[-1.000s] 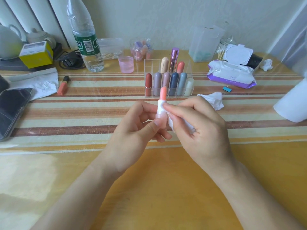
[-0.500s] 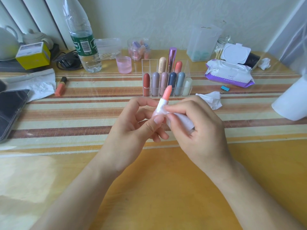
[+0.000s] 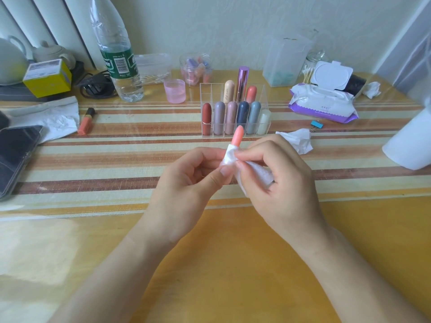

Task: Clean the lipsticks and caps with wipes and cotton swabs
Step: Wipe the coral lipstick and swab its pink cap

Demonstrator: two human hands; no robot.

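My left hand (image 3: 186, 183) grips the lower part of an uncapped lipstick whose peach-pink stick (image 3: 238, 136) points up and slightly right. My right hand (image 3: 275, 180) pinches a white wipe (image 3: 254, 173) wrapped round the lipstick's tube just below the stick. The tube's base is hidden by my fingers. Behind stands a clear acrylic organizer (image 3: 265, 94) with several capped lipsticks. A wipes pack (image 3: 324, 106) with its lid up lies at the back right, beside a jar of cotton swabs (image 3: 309, 73).
A crumpled used wipe (image 3: 298, 141) lies right of the organizer. An orange lip gloss (image 3: 86, 121), a tissue (image 3: 53, 115) and a phone (image 3: 14, 155) are on the left. A water bottle (image 3: 116, 54), pink cup (image 3: 175, 90), white roll (image 3: 410, 145) and blue clip (image 3: 316, 124) stand around.
The lipstick has tilted from upright to leaning right, and the wipe now wraps higher round the tube. Both hands stay together at the table's middle.
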